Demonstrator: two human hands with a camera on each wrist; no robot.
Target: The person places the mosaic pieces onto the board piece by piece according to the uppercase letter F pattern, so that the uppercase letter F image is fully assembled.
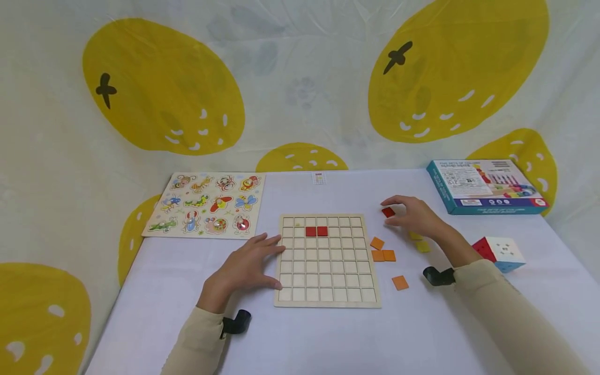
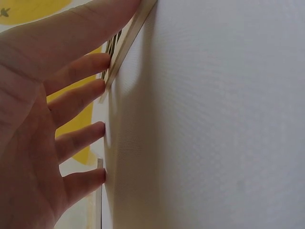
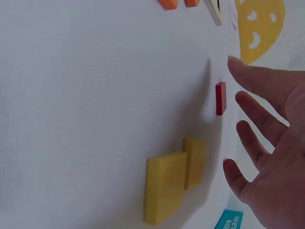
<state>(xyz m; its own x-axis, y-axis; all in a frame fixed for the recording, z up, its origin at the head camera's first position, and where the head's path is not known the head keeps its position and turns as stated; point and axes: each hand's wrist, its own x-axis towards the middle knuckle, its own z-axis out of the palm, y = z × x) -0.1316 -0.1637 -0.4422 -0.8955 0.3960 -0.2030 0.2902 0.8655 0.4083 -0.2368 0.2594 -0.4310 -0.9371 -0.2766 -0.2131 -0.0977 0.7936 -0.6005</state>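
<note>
A wooden grid board (image 1: 325, 260) lies flat on the white table, with two red square tiles (image 1: 316, 231) side by side in its second row. At its left edge rests my left hand (image 1: 246, 265), fingers spread and thumb against the frame near the lower corner. My right hand (image 1: 414, 214) hovers beyond the board's right side, thumb and fingers apart over a loose red tile (image 3: 221, 98). In the right wrist view the tile lies on the cloth between thumb and fingertips, with a gap around it. Two yellow tiles (image 3: 165, 188) lie close below that hand.
Several orange tiles (image 1: 400, 283) lie right of the board. An insect picture puzzle (image 1: 206, 205) sits at the back left. At the right are a boxed toy set (image 1: 487, 187) and a colourful cube (image 1: 503, 252). A small printed card (image 1: 319, 178) lies at the back.
</note>
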